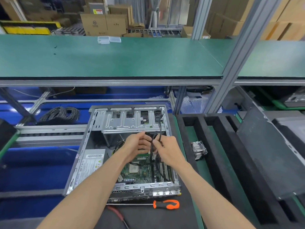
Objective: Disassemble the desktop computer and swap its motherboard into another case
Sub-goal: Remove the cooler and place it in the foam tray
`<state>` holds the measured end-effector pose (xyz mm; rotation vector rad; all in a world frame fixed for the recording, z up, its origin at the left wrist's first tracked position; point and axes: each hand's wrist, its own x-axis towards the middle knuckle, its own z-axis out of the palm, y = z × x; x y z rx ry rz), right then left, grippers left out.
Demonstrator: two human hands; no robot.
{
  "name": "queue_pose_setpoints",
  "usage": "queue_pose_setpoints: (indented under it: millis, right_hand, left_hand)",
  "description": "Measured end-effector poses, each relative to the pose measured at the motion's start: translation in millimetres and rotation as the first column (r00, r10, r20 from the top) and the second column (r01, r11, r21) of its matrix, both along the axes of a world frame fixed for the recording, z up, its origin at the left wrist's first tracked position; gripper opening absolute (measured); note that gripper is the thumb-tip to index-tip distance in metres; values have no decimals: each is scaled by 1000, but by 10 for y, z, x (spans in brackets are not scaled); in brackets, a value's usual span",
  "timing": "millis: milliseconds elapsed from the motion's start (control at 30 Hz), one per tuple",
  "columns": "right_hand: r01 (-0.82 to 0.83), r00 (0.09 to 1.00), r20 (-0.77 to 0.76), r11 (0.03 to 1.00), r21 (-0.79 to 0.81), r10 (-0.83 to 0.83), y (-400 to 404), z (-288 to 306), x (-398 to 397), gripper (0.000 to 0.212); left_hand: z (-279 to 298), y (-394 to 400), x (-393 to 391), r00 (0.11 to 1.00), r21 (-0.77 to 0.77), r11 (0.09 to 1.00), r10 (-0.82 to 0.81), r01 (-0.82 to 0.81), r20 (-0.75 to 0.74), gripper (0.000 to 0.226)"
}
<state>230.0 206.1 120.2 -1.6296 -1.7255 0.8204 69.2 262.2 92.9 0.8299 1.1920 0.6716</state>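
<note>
Both hands, the left hand (137,144) and right hand (166,150), pinch black cables (155,139) directly above the motherboard (142,172), which lies flat in the open case (79,162) near the table's front edge.

Your left hand (137,146) and right hand (166,152) meet over the open case (82,156), a cable (154,141) between them. The motherboard (142,174) lies below your hands, the power supply (90,162) to their left. A screwdriver (165,204) lies nearer you; the heatsink (198,150) sits to your right.
</note>
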Motion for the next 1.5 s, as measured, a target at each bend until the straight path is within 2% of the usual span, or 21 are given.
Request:
queue_pose_setpoints:
  millis: [100,167,233,333,433,633,733,867,933,1033,1167,1300,1400,1500]
  right_hand:
    - [65,997,-48,998,11,-65,13,-32,5,29]
    - [95,994,-51,995,36,-94,12,-53,7,24]
    - [133,990,-44,990,56,-130,20,-70,9,21]
    - [174,984,-46,983,64,-171,43,-92,2,23]
    - [182,983,-37,980,82,-179,52,-106,-2,21]
    - [167,986,-37,981,95,-164,58,-113,13,17]
    - [214,975,-83,968,134,-204,38,-114,29,18]
    - [320,931,-234,933,163,-279,29,-86,57,24]
    - [355,912,-275,921,158,-304,36,-76,65,20]
    - [366,910,-267,917,157,-317,43,-76,68,15]
    - [378,913,-203,921,94,-354,59,-89,75,41]
    - [385,914,-169,919,85,-368,60,-83,82,47]
    - [390,912,-173,917,85,-372,57,-71,76,50]
    - [388,913,-175,917,91,-369,55,-76,76,52]
  left_hand:
    - [-102,31,23,947,64,980,-167,191,-274,19]
    - [-199,38,51,811,123,925,-244,360,-532,14]
    - [-276,24,101,699,186,873,-215,451,-682,20]
    - [-366,5,175,593,288,787,-120,546,-796,31]
    - [-438,45,233,522,335,710,-54,619,-851,26]
    - [-516,151,305,353,257,652,-18,713,-935,22]
    - [-529,190,317,354,239,678,-34,696,-935,23]
    - [-576,228,267,433,245,711,-92,659,-897,27]
    - [-592,237,246,471,243,739,-112,628,-875,26]
    - [-590,226,255,525,255,758,-132,600,-841,26]
    - [-602,203,251,613,299,787,-124,540,-780,15]
    - [-600,198,272,527,287,738,-108,611,-843,24]
    - [-584,205,302,453,221,713,-151,666,-879,23]
    - [-555,210,316,430,180,691,-207,701,-879,27]
